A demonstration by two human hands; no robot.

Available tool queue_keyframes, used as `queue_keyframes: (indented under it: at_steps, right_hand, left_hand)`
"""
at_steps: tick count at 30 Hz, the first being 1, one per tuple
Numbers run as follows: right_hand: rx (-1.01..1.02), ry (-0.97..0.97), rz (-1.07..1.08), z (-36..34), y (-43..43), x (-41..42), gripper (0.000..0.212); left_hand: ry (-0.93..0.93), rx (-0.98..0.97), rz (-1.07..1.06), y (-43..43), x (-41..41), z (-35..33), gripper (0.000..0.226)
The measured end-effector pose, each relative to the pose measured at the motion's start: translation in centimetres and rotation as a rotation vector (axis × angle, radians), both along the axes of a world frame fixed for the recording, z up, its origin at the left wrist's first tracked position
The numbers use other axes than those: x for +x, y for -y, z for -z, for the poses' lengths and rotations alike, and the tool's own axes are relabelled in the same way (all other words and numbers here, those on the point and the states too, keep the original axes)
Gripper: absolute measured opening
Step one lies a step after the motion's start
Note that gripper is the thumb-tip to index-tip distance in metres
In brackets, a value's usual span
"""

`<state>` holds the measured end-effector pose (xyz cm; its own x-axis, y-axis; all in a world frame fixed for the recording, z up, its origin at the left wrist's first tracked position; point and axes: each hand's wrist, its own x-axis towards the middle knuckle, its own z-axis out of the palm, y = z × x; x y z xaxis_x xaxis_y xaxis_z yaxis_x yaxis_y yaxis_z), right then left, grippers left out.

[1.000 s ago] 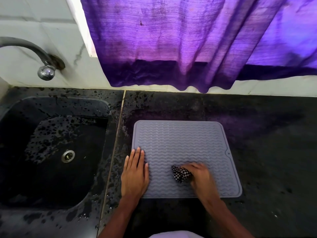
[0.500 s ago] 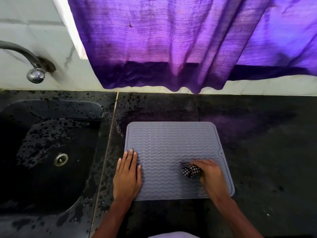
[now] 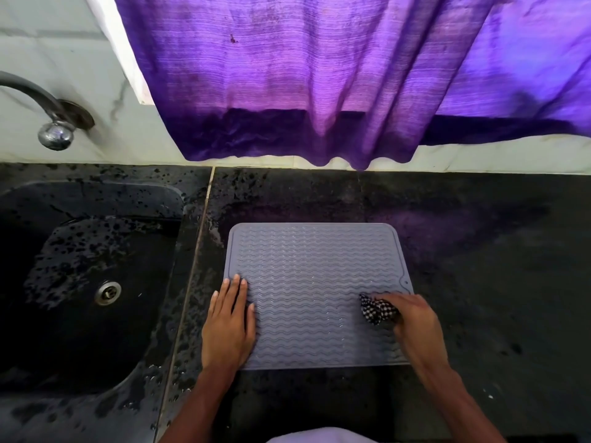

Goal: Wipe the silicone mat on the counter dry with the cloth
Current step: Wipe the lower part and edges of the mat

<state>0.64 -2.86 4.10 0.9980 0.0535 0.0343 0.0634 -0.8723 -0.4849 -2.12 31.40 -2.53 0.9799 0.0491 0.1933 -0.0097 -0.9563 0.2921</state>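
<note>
**Silicone mat**: grey and wave-ribbed, lying flat on the dark stone counter, just right of the seam beside the sink. The ribs run left to right. The outline is near square, and I cannot tell which side is longer. Small glints in the middle and near part I take for water.

**Checked cloth**: bunched small and pressed on the mat's right side, close to the right rim and nearer me than the middle.

**My right hand**: fingers curled round the cloth, gripping it. The heel of the hand lies over the mat's right edge.

**My left hand**: flat, fingers straight and together. It presses the mat's near-left corner and lies partly on the counter, holding nothing.

**Relation that matters:** almost all the mat lies left of and beyond the cloth, so I judge the next stroke goes leftward along the ribs, toward my left hand.

**Room:**
- The right and far counter is bare of objects.
- The left strip of counter is wet and narrow before the sink.
- The far band of the mat is well apart from both hands.

**Risk:** I judge the mat may creep on the wet stone if my left hand lifts.
</note>
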Motion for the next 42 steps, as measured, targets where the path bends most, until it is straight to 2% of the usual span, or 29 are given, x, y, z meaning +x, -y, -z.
queue_keyframes:
  at_steps: [4, 8, 10, 16, 33, 38, 42]
  right_hand:
    - [-0.028, -0.035, 0.031, 0.8, 1.2, -0.4, 0.070]
    - [0.130, -0.078, 0.098, 1.3, 1.9, 0.1, 0.063]
    - [0.067, -0.022, 0.077, 0.9, 2.2, -0.3, 0.073]
    - [-0.003, 0.053, 0.080, 0.1, 2.6, -1.4, 0.071]
    - [-0.009, 0.031, 0.008, 0.4, 1.1, -3.3, 0.065]
    - [-0.027, 0.015, -0.009, 1.4, 1.2, -3.6, 0.075]
    - [-0.061, 0.008, -0.049, 1.4, 1.4, -3.6, 0.076]
  left_hand:
    - [0.009, -0.008, -0.002, -0.1, -0.1, 0.1, 0.055]
    - [0.011, -0.011, -0.001, -0.1, 0.0, 0.1, 0.056]
    - [0.012, -0.010, 0.000, -0.1, 0.0, 0.1, 0.055]
    - [0.005, -0.010, -0.001, 0.0, 0.0, 0.0, 0.056]
    - [-0.001, -0.030, -0.012, 0.1, -0.1, -0.2, 0.056]
    - [-0.015, -0.030, -0.010, 0.0, 0.0, -0.1, 0.056]
    - [-0.013, -0.036, -0.008, 0.1, 0.0, -0.2, 0.056]
